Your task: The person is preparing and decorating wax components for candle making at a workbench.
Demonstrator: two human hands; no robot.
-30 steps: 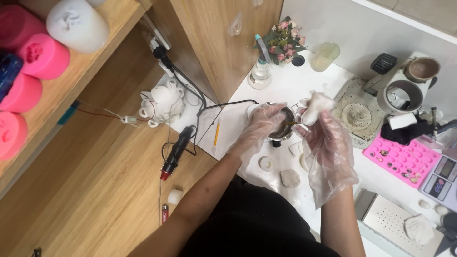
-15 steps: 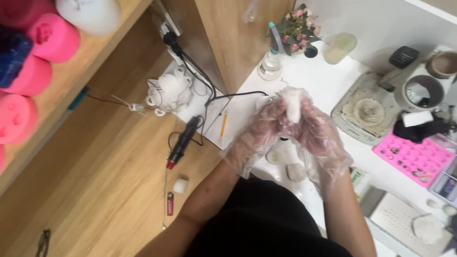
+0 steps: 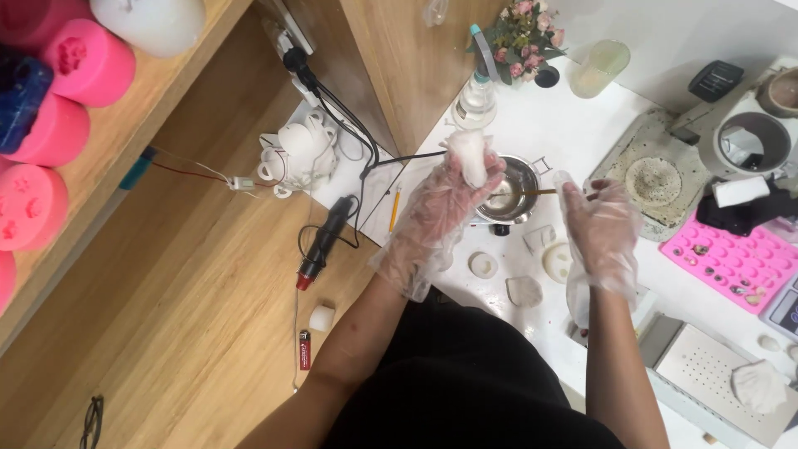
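The gloved left hand (image 3: 440,208) gripped a white lump (image 3: 468,155) directly over the metal pot (image 3: 509,193), perhaps to catch drips, while the right hand (image 3: 600,224) hovered beside it, fingers loosely apart.

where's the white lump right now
In the head view, the white lump is top centre, gripped in the gloved left hand just above the metal pot, left of the right hand.

Gloved left hand (image 3: 440,208) gripping white lump (image 3: 468,155), metal pot (image 3: 509,191), pink mould tray (image 3: 731,259)
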